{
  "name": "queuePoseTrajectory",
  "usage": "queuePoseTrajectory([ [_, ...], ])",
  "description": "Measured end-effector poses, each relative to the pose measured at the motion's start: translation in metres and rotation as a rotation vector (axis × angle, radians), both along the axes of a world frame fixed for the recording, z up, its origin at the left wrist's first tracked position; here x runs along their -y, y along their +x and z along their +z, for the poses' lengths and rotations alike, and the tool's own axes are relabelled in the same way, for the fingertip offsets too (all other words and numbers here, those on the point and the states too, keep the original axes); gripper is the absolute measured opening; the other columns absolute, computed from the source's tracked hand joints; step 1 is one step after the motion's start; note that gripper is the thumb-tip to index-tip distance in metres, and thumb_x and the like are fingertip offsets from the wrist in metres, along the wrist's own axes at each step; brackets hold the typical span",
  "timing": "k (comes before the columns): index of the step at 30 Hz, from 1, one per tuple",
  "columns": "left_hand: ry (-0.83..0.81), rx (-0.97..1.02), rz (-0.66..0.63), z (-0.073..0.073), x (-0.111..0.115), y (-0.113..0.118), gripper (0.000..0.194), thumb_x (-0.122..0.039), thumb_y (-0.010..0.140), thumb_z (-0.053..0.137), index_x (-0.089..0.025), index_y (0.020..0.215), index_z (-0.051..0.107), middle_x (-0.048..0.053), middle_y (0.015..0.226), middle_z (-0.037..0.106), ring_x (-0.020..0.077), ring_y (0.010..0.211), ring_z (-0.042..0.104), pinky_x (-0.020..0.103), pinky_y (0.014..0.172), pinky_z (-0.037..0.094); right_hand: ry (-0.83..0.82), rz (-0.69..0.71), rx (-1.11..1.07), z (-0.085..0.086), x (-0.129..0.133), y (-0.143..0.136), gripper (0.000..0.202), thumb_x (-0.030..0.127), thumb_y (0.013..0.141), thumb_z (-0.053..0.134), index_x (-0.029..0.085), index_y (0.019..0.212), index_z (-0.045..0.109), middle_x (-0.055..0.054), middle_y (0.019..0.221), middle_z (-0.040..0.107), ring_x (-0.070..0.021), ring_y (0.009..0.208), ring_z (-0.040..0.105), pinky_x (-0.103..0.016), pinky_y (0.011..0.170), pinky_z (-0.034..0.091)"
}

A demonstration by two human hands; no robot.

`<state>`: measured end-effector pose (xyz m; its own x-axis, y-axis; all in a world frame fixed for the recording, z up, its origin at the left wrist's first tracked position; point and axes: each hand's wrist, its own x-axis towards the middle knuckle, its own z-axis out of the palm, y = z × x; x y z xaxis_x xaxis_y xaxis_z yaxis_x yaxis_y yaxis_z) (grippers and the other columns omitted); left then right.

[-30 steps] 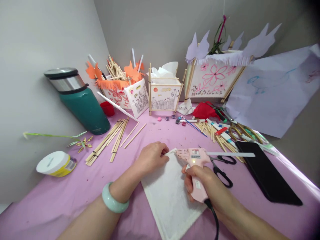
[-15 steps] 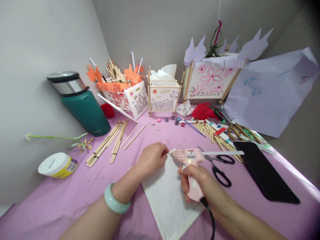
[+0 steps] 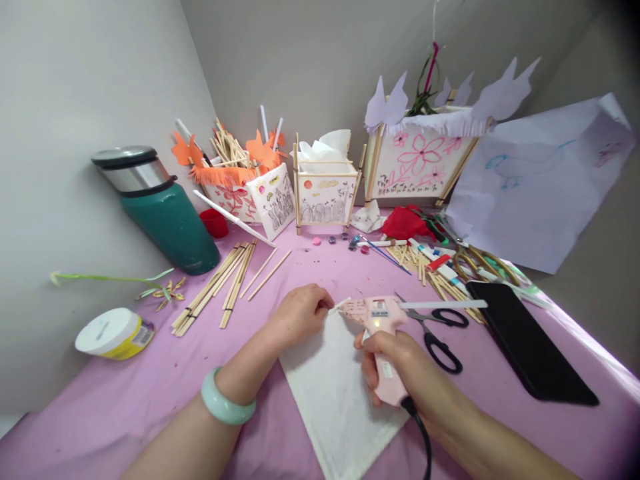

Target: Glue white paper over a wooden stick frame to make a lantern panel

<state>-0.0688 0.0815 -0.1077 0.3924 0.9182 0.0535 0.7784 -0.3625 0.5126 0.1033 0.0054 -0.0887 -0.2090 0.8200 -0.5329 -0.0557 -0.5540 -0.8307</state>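
Observation:
My right hand [image 3: 395,367] is wrapped around the handle of a pink glue gun [image 3: 385,307], with a white glue stick [image 3: 445,305] poking out of its back. The nozzle points left, right at the top edge of a white sheet [image 3: 345,400] lying at an angle on the table. My left hand [image 3: 303,312] has its fingers curled in at that sheet's upper left edge, pinching it close to the nozzle; the fingertips are partly hidden. Black-handled scissors [image 3: 440,333] lie beyond the glue gun.
Wooden sticks [image 3: 215,287] lie in bundles to the left, near a white-lidded jar [image 3: 115,333] and a teal tumbler [image 3: 170,223]. Decorated boxes [image 3: 327,193] line the back. A black phone-like slab [image 3: 530,347] is at right. The gun's black cord [image 3: 424,433] runs toward me.
My left hand has shifted slightly left and its fingers have loosened a little at the sheet's edge. The glue gun stays nearly in place, its nozzle still at the edge.

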Motion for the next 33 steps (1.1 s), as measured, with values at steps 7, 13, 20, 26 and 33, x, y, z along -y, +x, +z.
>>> queuePoseTrajectory([
  [7,0.029,-0.028,0.04,0.002,0.005,0.007,0.019,-0.014,0.075,0.049,-0.019,0.081,0.066,0.003,0.083,0.066,0.0166,0.075,0.059,0.027,0.067,0.042,0.03,-0.045,0.076,0.005,-0.004,0.013,0.022,0.035,0.07,0.049,0.016,0.068,0.058,0.002,0.043,0.05,-0.0116,0.037,0.046,-0.024,0.042,0.031],
  [13,0.032,-0.049,0.034,0.0,0.005,0.008,0.019,-0.013,0.075,0.048,-0.019,0.081,0.065,0.003,0.082,0.065,0.017,0.075,0.059,0.028,0.067,0.041,0.02,-0.04,0.058,0.003,-0.006,0.014,0.023,0.037,0.071,0.048,0.016,0.064,0.057,0.001,0.041,0.05,-0.0118,0.037,0.044,-0.024,0.039,0.027],
  [20,0.029,-0.058,0.028,0.001,0.004,0.008,0.019,-0.013,0.075,0.048,-0.02,0.081,0.065,0.003,0.084,0.065,0.0172,0.077,0.059,0.028,0.068,0.041,0.048,-0.028,0.087,0.002,-0.007,0.012,0.025,0.037,0.072,0.047,0.017,0.062,0.057,0.0,0.04,0.049,-0.0118,0.038,0.045,-0.023,0.038,0.026],
  [26,0.024,-0.061,0.03,0.001,0.004,0.008,0.019,-0.014,0.075,0.048,-0.019,0.082,0.065,0.003,0.084,0.066,0.0172,0.077,0.059,0.027,0.068,0.042,0.016,-0.034,0.089,-0.002,-0.012,0.013,0.021,0.036,0.068,0.05,0.017,0.066,0.058,0.001,0.041,0.05,-0.013,0.036,0.046,-0.023,0.037,0.025],
  [33,0.024,-0.056,0.024,0.002,0.005,0.008,0.019,-0.013,0.076,0.047,-0.019,0.081,0.065,0.003,0.084,0.066,0.0172,0.077,0.059,0.028,0.067,0.042,0.007,-0.042,0.073,0.001,-0.012,0.012,0.019,0.034,0.068,0.05,0.017,0.068,0.058,0.002,0.042,0.049,-0.0132,0.036,0.047,-0.024,0.036,0.025],
])
